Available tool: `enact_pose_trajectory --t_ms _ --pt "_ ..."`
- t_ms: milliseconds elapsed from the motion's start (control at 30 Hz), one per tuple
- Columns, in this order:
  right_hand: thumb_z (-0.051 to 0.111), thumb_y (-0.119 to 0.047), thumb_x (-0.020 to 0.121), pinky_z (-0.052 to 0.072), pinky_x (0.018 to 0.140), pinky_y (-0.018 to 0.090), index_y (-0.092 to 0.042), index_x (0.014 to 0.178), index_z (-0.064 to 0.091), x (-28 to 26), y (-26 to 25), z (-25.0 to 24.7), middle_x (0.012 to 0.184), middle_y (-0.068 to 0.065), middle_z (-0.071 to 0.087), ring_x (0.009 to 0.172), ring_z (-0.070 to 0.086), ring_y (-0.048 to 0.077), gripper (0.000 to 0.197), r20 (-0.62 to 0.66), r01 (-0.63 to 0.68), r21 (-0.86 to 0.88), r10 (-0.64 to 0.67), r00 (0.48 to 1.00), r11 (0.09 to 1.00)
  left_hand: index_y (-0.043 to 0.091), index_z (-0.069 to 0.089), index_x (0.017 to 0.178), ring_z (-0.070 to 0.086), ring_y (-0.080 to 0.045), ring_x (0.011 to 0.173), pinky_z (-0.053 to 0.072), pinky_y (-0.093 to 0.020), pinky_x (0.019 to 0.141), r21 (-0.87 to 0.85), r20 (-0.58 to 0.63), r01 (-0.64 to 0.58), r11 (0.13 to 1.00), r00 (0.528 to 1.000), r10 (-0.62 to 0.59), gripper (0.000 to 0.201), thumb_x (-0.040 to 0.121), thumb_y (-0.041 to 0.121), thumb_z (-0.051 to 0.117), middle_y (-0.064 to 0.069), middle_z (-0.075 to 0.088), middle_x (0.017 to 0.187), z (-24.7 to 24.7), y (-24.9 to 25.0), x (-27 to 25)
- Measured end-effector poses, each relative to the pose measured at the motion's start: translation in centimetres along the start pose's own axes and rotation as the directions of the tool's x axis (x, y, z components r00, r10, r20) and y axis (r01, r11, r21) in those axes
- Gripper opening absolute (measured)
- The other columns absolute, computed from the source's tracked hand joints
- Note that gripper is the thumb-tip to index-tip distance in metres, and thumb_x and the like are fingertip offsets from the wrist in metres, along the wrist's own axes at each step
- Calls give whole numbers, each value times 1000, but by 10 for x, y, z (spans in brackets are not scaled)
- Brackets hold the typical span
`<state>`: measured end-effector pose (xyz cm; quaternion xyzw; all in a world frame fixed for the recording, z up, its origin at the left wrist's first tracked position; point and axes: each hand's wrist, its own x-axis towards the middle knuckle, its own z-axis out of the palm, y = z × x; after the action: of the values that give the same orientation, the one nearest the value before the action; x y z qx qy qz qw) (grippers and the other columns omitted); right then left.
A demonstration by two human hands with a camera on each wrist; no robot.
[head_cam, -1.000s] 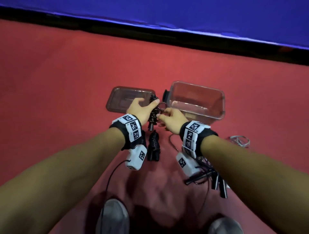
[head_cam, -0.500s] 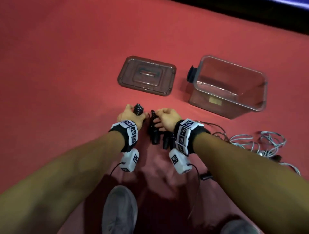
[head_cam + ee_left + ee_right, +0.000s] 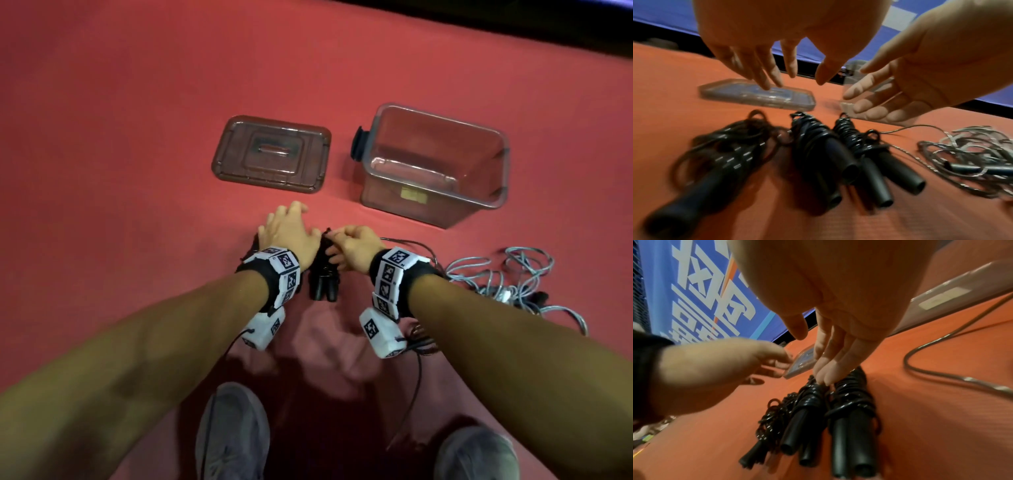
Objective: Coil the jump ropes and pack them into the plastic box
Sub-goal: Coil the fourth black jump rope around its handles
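Both hands, gripping black ropes half a second earlier, are now opening: left hand (image 3: 289, 233) hovering with fingers spread, right hand (image 3: 352, 248) fingertips touching three coiled, glossy ropes (image 3: 830, 155) lying on the red mat (image 3: 137, 137). Clear rectangular box (image 3: 479, 205) is standing nearby, beside its lid (image 3: 239, 137).

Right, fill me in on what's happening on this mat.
A person is packing jump ropes. Three black coiled ropes lie side by side on the red mat. The left hand hovers open above them; the right hand fingers the middle bundle's top. The plastic box holds nothing, its lid lies beside it, and a grey rope lies uncoiled.
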<state>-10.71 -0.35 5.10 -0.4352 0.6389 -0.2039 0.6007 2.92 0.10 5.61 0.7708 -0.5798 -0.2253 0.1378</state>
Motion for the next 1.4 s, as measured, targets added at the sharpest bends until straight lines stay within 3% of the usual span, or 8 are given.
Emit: enact_pose_trajectory --t_ms 167,400,533,667,933,1167,1267,1400 --pt "53 -12 96 51 56 32 -17 82 62 -16 23 -54 69 6 63 58 58 20 18 -114 11 -22 -14 993 1000 27 64 109 63 -19 96 49 -31 87 -241 185 -33 970 980 80 22 87 26 66 9 67 95 30 57 -20" --pt "56 -37 72 57 70 42 -20 76 70 -20 74 -129 73 4 75 68 70 29 22 -285 -90 -85 63 956 992 15 74 87 68 -27 80 57 -33 73 -74 471 -77 994 876 103 11 83 20 65 -3 73 82 79 104 -36" --pt "56 -48 58 60 77 54 -10 74 71 -8 104 -161 71 12 74 74 72 38 44 -260 -183 -183 132 957 966 10 76 95 71 -28 89 56 -34 78 -13 596 -109 994 797 95 15 86 19 69 -9 76 91 103 118 -44" --pt "62 -42 72 57 68 34 -11 85 75 -32 90 -166 84 11 74 78 70 30 36 -226 -250 -518 152 962 818 31 66 111 61 -21 88 44 -24 74 -78 538 -130 988 829 152 27 85 24 68 2 70 101 124 120 -50" --pt "77 -27 74 54 88 32 -26 106 61 -51 103 -171 108 3 71 98 67 26 36 68 -45 -810 169 983 585 34 53 130 57 -24 110 46 -29 97 3 616 -330 944 744 258 70 68 28 86 -1 55 117 145 113 -57" --pt "78 -42 58 55 86 35 -35 99 50 -48 123 -161 97 -3 68 90 61 23 51 48 -52 -833 165 985 551 31 53 121 61 -28 108 52 -39 92 80 553 -471 879 754 354 44 82 15 67 2 61 116 143 103 -57" --pt "75 -41 74 53 79 31 -25 98 63 -45 127 -156 88 -1 69 81 64 19 31 -32 -118 -691 133 991 713 32 56 122 66 -29 93 51 -31 75 41 503 -380 924 807 309 35 91 19 63 -1 70 104 137 103 -46" --pt "74 -45 82 56 83 32 -24 97 74 -41 120 -149 94 0 72 87 66 21 26 19 -83 -738 143 990 670 36 66 110 70 -24 86 57 -33 76 -81 368 -174 981 910 191 20 98 25 55 4 74 93 127 99 -33"
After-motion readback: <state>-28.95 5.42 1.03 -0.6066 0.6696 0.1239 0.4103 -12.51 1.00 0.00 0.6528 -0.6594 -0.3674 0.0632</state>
